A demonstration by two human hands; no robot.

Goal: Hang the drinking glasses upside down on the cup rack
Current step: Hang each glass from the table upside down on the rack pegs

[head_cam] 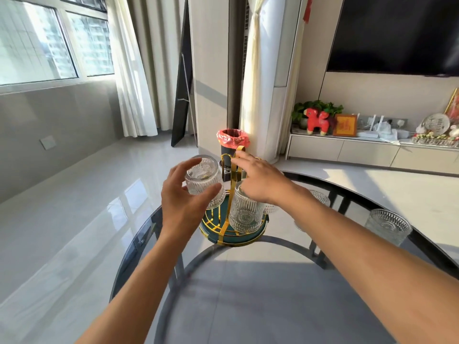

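Note:
A cup rack (232, 235) with a round green base and gold wire arms stands on the glass table. My left hand (181, 199) grips a ribbed clear glass (202, 176), held upside down at the rack's left side. A second ribbed glass (246, 212) hangs upside down on the rack's right. My right hand (258, 178) reaches over that glass, fingers spread, fingertips at the gold top handle (236, 155). Another glass (387, 225) stands upright on the table at the right, and one more (320, 198) shows past my right forearm.
The round dark glass table (248, 294) has its curved edge on the left and far side. Beyond it on the floor stands a bin with a red liner (232, 141). A low white cabinet (372, 152) with ornaments runs along the right wall.

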